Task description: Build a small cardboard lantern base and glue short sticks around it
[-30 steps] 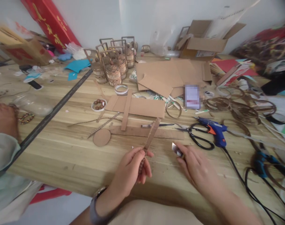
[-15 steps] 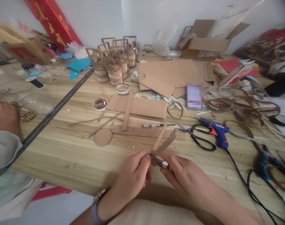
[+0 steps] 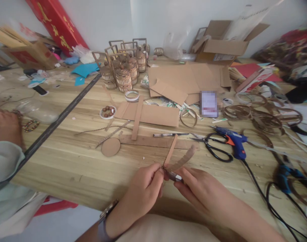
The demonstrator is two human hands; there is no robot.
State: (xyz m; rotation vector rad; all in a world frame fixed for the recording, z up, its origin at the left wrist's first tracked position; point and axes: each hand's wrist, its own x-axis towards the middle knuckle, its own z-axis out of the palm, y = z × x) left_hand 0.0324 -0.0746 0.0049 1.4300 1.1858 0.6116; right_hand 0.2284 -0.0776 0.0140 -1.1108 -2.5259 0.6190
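My left hand (image 3: 147,185) is closed, its thumb and fingers pinching the near end of a narrow cardboard strip (image 3: 171,150). From that pinch a curled, peeled layer (image 3: 183,160) of the strip bends up to the right. My right hand (image 3: 200,188) is closed around a knife (image 3: 175,176), of which a dark blade and a pale part show. The blade lies close to the pinched end, just under the curled layer. Most of the knife's handle is hidden in my palm.
Scissors (image 3: 217,148) and a blue glue gun (image 3: 231,141) lie to the right. Ahead are a cardboard piece (image 3: 158,116), a cardboard disc (image 3: 111,147) and several small woven baskets (image 3: 124,80). Another person's hand (image 3: 7,126) rests at far left.
The curled layer has swung right and down, spreading further from the straight strip. The straight strip's far end has dipped slightly left. Both hands stay nearly in place.
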